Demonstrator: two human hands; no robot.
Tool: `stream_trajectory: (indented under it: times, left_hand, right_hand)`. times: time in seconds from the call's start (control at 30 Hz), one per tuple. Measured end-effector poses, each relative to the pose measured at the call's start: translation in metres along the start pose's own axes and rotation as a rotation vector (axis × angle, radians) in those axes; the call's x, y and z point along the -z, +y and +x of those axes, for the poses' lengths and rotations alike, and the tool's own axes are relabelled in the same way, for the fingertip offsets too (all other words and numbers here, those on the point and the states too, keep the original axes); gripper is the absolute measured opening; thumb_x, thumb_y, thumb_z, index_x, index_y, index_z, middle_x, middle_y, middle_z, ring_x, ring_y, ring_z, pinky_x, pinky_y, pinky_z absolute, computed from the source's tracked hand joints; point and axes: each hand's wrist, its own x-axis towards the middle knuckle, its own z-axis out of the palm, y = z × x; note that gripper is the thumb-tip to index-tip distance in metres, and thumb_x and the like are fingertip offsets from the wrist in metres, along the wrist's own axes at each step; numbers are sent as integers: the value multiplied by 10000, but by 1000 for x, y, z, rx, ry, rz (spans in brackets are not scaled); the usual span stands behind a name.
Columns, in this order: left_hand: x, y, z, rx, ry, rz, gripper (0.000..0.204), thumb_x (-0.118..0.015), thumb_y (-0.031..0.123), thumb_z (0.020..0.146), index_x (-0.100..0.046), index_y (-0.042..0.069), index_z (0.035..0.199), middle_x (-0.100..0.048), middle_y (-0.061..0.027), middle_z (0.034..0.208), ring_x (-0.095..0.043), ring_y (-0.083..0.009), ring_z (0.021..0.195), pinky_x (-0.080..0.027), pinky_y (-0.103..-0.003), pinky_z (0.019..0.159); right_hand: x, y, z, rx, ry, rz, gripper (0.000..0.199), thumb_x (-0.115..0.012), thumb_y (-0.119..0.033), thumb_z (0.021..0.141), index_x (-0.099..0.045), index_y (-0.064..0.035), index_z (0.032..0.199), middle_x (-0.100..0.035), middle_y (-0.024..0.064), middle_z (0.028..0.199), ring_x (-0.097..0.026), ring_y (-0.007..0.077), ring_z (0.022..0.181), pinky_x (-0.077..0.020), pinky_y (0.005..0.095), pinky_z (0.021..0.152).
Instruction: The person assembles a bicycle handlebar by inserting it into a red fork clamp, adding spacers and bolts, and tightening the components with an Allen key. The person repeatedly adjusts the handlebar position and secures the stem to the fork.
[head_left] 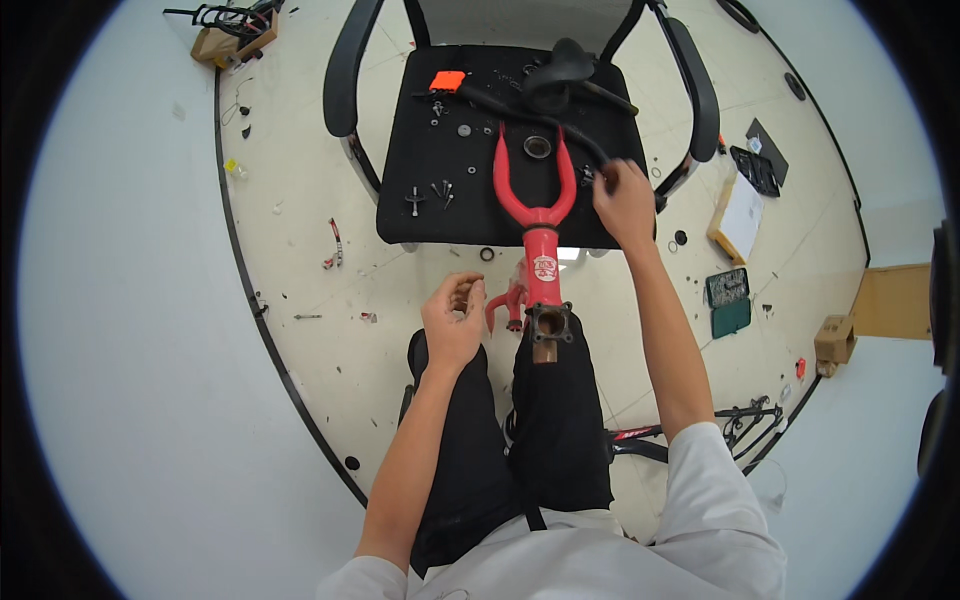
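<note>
A red bicycle fork (pixel 538 213) lies with its prongs on the black chair seat (pixel 420 160). Its red tube (pixel 541 265) reaches over the seat's front edge toward my legs and ends in a square metal clamp (pixel 550 322). To the left of this tube, my left hand (pixel 456 312) hovers with curled fingers; whatever they hold is hidden. My right hand (pixel 625 203) is at the seat's right edge, fingers pinched and slightly blurred, by the end of a curved black handlebar (pixel 515 112) and some small metal parts (pixel 587 176).
A black saddle (pixel 562 68), an orange piece (pixel 447 82), a round metal cup (pixel 537 147) and several bolts (pixel 443 190) lie on the seat. Chair armrests (pixel 692 85) flank it. On the floor are a green case (pixel 729 303), a black frame (pixel 640 445) and scattered parts.
</note>
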Motion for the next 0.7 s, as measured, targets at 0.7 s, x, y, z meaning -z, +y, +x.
stream_trajectory:
  times: [0.7]
  left_hand:
    - [25, 25, -23, 10, -15, 26, 139, -631, 88, 980, -670, -42, 1008, -668, -62, 830, -638, -108, 746, -526, -256, 692]
  right_hand:
    - [-9, 54, 55, -83, -361, -594, 405, -633, -332, 884, -632, -30, 1154, -668, 175, 1068, -643, 363, 1073, -529, 490, 896]
